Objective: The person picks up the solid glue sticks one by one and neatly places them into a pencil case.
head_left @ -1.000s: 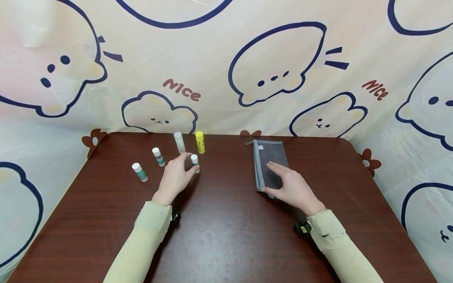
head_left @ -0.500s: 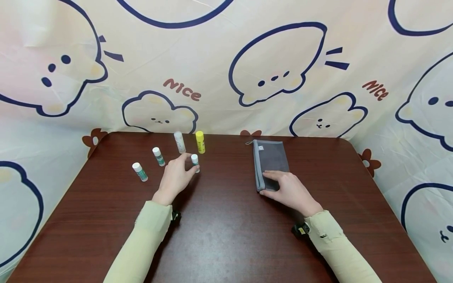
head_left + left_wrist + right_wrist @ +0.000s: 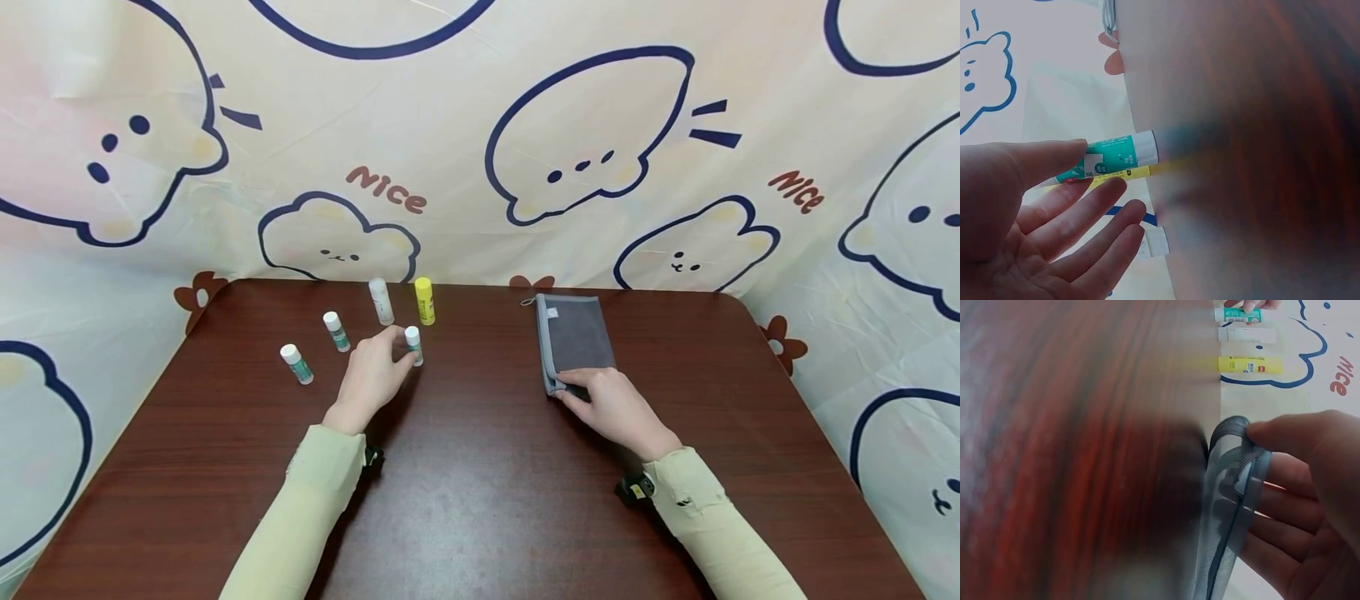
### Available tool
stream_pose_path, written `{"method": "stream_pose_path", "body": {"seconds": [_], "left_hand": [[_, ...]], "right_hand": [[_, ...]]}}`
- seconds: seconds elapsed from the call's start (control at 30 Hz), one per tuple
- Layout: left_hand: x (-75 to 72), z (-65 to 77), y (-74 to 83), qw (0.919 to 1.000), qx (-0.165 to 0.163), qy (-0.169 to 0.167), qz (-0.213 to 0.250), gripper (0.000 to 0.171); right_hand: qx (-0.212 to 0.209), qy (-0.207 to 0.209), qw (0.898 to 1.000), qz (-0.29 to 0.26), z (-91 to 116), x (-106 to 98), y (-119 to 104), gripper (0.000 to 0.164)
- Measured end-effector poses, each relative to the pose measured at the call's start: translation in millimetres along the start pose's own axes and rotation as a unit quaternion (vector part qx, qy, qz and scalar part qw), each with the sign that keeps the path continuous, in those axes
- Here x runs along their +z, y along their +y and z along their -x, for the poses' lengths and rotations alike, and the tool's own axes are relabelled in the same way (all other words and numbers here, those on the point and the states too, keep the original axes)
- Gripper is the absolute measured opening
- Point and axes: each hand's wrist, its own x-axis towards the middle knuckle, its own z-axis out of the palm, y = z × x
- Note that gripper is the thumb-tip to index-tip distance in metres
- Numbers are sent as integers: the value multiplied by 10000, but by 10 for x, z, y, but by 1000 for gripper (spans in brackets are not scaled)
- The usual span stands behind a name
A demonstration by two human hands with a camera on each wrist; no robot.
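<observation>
In the head view my left hand (image 3: 371,377) pinches a small green glue stick with a white cap (image 3: 1112,156) between thumb and forefinger. The stick stands upright on the table; in the left wrist view the other fingers spread loosely below it. At the right, a grey mesh zipper pouch (image 3: 579,335) lies flat, its zipper running along the left side. My right hand (image 3: 619,407) grips the pouch's near left corner, thumb at the edge and fingers over the top. The right wrist view shows that corner (image 3: 1232,428) bent up slightly under the thumb.
A yellow glue stick (image 3: 424,302) and a white one (image 3: 381,302) stand behind my left hand. To its left are two green-and-white glue sticks, one farther back (image 3: 337,332) and one nearer (image 3: 296,365). A patterned cloth (image 3: 450,125) hangs behind the brown table (image 3: 480,483).
My right hand has closed from spread fingers above the pouch onto its near left corner, which has lifted and shifted slightly away. The left hand and its glue stick have stayed in place.
</observation>
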Motion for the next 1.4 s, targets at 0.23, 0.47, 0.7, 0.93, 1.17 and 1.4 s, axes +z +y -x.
{"method": "stream_pose_path", "body": {"seconds": [0.23, 0.47, 0.7, 0.93, 1.17, 1.4], "left_hand": [[3, -6, -15, 10000, 32, -1, -26, 22], [5, -1, -2, 10000, 49, 43, -45, 21], [2, 0, -1, 10000, 0, 72, -55, 22], [-2, -4, -7, 9999, -132, 26, 105, 24], [11, -2, -10, 9997, -95, 86, 225, 24], [30, -6, 6, 9993, -60, 174, 312, 24]], "right_hand": [[24, 471, 9989, 48, -14, 4, -6, 23], [-124, 1111, 9937, 129, -24, -3, -8, 19], [-217, 1640, 9862, 65, -42, -20, -49, 21], [-266, 1944, 9806, -26, -87, -60, -90, 19], [-288, 2114, 9769, -116, -122, -98, -124, 20], [-291, 2188, 9751, -198, -155, -130, -160, 18]]}}
